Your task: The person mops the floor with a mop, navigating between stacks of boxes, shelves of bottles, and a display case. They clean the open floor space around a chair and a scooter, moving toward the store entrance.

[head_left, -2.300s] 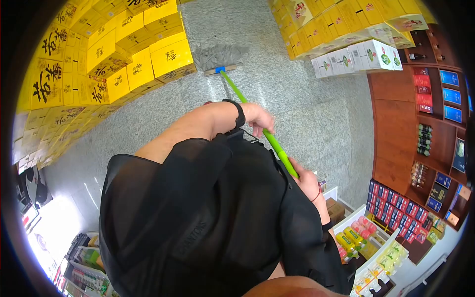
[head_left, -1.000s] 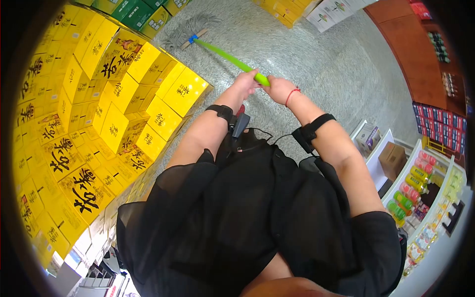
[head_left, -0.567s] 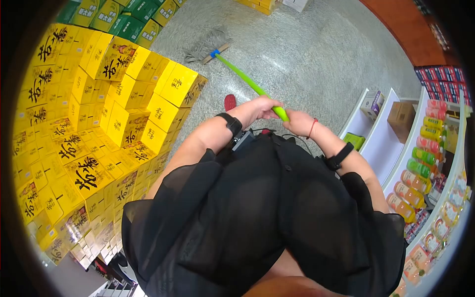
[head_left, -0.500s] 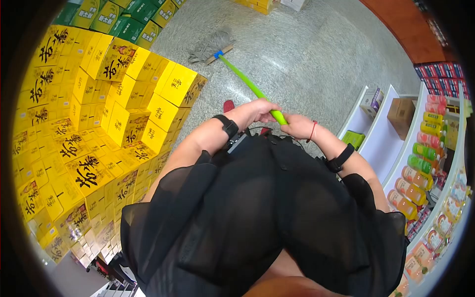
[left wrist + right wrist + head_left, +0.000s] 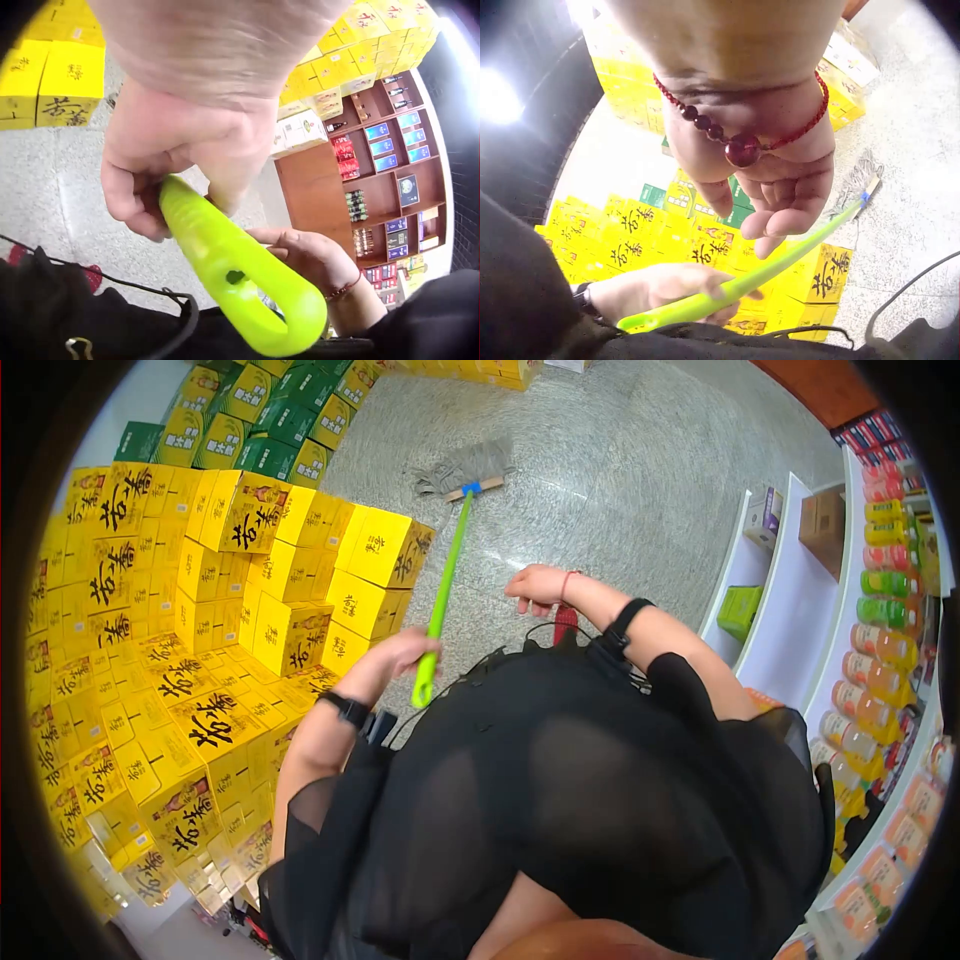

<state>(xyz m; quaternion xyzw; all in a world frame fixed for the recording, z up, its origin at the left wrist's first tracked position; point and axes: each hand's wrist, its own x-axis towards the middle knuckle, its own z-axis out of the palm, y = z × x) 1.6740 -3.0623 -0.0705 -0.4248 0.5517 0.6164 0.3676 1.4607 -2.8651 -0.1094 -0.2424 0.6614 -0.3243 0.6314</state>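
Observation:
A green mop handle (image 5: pixel 440 595) runs down from a grey mop head (image 5: pixel 475 465) that lies on the floor. My left hand (image 5: pixel 405 652) grips it near its looped end, beside the yellow boxes; in the left wrist view the fingers of that hand (image 5: pixel 187 150) curl round the handle (image 5: pixel 217 255). Off to the right of the handle in the head view is my right hand (image 5: pixel 540 588), which holds nothing. Its fingers hang loosely curled in the right wrist view, where the hand (image 5: pixel 772 180) appears above the handle (image 5: pixel 780 259).
Stacked yellow boxes (image 5: pixel 375 545) fill the left side, with green boxes (image 5: pixel 290 420) behind them. White shelving (image 5: pixel 790 580) with bottles (image 5: pixel 880 645) and a brown carton (image 5: pixel 822 530) stands on the right. A red shoe (image 5: pixel 566 622) shows beneath my right hand.
My right hand has let go of the handle and moved slightly left and up. My left hand has carried the handle's end left and down; the mop head has shifted right.

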